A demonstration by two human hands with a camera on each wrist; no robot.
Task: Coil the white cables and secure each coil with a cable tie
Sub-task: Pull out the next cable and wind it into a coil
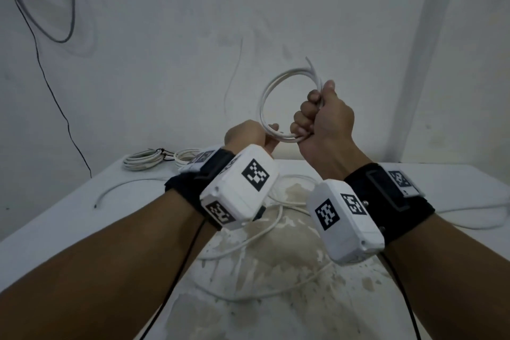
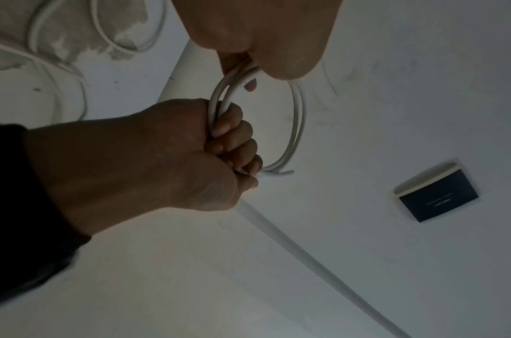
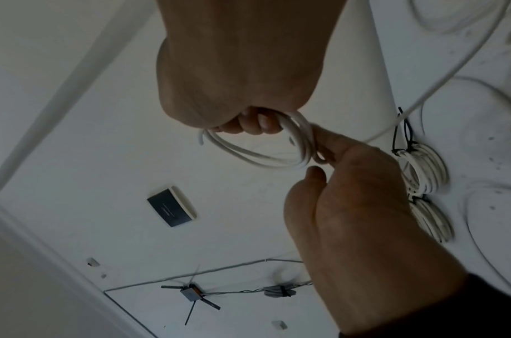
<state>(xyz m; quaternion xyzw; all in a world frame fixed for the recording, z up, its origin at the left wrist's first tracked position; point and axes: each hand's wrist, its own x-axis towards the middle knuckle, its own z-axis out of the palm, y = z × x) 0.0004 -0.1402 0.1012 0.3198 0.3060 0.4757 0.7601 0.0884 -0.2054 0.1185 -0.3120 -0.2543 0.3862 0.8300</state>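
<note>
- Right hand (image 1: 321, 121) fisted round one side of a small coil of thin white cable (image 1: 271, 96), held in the air above the white table (image 1: 69, 210); the full grip likely keeps the turns stacked.
- Left hand (image 1: 248, 135) pinches the coil's lower edge between thumb and fingers, probably steadying it.
- A short cable end (image 1: 310, 63) sticks out above the right fist.
- Two finished white coils bound with black ties (image 1: 143, 159) lie at the table's far edge.
- Loose white cables (image 1: 276, 218) sprawl on the table.
- No tie on the held coil yet.

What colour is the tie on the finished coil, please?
Black, on the finished coil; the right wrist view shows it best.
</note>
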